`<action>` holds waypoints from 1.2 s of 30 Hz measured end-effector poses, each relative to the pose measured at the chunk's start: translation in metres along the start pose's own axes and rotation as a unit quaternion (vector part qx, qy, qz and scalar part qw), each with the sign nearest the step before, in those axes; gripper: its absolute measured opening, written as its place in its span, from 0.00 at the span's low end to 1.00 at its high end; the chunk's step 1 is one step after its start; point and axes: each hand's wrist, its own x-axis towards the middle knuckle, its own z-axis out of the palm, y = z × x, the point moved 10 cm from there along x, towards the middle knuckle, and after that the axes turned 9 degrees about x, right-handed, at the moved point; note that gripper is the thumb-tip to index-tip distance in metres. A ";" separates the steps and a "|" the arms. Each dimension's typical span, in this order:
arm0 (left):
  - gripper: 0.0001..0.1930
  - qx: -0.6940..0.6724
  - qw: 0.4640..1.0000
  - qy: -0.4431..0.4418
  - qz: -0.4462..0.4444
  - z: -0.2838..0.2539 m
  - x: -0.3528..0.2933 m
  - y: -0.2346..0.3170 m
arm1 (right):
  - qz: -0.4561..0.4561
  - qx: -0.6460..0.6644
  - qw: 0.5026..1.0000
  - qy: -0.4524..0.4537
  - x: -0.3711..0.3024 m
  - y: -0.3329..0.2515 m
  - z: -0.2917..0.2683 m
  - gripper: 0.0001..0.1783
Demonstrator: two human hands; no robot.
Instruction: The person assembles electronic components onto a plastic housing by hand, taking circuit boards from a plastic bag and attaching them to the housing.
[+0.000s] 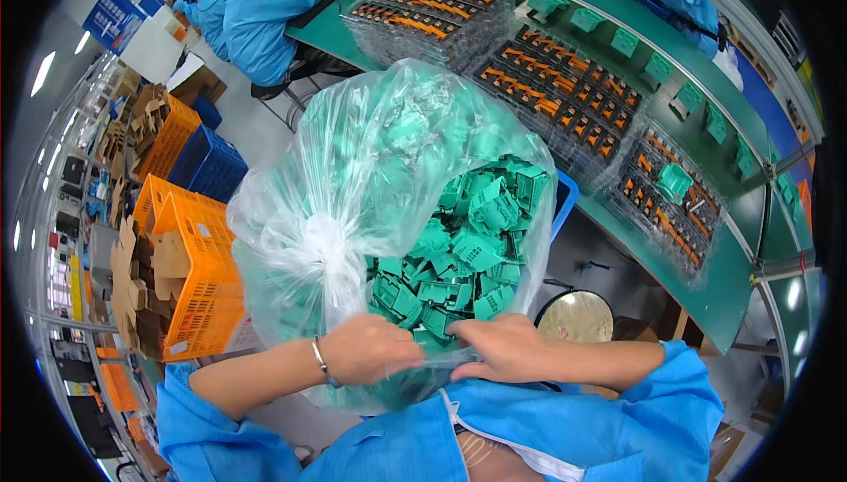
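A large clear plastic bag [353, 173], full of green plastic housings [481, 248], bulges right in front of me. Its film is bunched into a white twisted gather at the left, and through an opening on the right the housings lie bare in a jumble. My left hand [371, 347] is closed on the near edge of the bag. Close to it, my right hand [505, 347] also grips that edge, thumb toward the left hand. A strip of film is stretched taut between the two fists, below the housings.
A blue bin rim [565, 204] shows behind the bag. On the right, a green workbench [653, 257] carries clear trays of black-and-orange parts [560, 89] and a row of green housings [657, 67]. Orange crates [203, 279] stand left. A round stool [575, 316] is near my right arm. Co-workers [265, 19] sit beyond.
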 end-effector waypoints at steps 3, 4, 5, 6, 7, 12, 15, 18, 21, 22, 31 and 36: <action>0.10 -0.140 0.989 0.046 -0.011 -0.026 0.000 0.008 | -0.155 -0.024 0.988 0.003 0.024 -0.023 0.029 0.20; 0.10 -0.179 0.982 0.052 -0.026 -0.028 -0.006 0.006 | -0.270 0.005 0.962 0.027 0.016 -0.042 0.030 0.19; 0.10 -0.218 0.973 0.058 -0.040 -0.029 -0.011 0.005 | -0.266 0.001 0.963 0.034 0.013 -0.042 0.032 0.19; 0.13 -0.201 0.978 0.022 -0.047 -0.024 -0.014 0.010 | -0.238 0.103 0.966 -0.009 0.012 -0.042 0.035 0.16; 0.13 -0.200 0.979 0.022 -0.042 -0.028 -0.014 0.013 | -0.208 0.204 0.955 -0.050 0.012 -0.043 0.037 0.13; 0.14 -0.258 0.962 -0.037 -0.083 -0.009 -0.009 0.008 | 0.006 0.485 0.831 -0.273 0.007 -0.020 0.078 0.15; 0.14 -0.284 0.954 -0.067 -0.066 0.002 -0.009 0.009 | 0.046 0.461 0.841 -0.279 0.001 -0.010 0.074 0.15; 0.15 -0.278 0.959 -0.054 -0.034 0.000 -0.015 0.013 | -0.008 0.417 0.877 -0.238 -0.001 -0.013 0.060 0.15; 0.16 -0.283 0.958 -0.039 -0.016 -0.010 -0.025 0.013 | -0.061 0.365 0.908 -0.198 -0.002 -0.009 0.056 0.17; 0.17 -0.285 0.958 -0.022 -0.008 -0.016 -0.029 0.013 | -0.100 0.334 0.921 -0.171 -0.002 -0.009 0.052 0.15; 0.11 -0.201 0.971 -0.036 -0.126 -0.013 -0.132 -0.043 | -0.125 0.315 0.933 -0.120 -0.047 0.030 0.026 0.19; 0.08 -0.219 0.973 0.041 -0.052 -0.051 -0.088 -0.015 | -0.072 0.230 0.970 -0.046 -0.038 0.026 0.028 0.07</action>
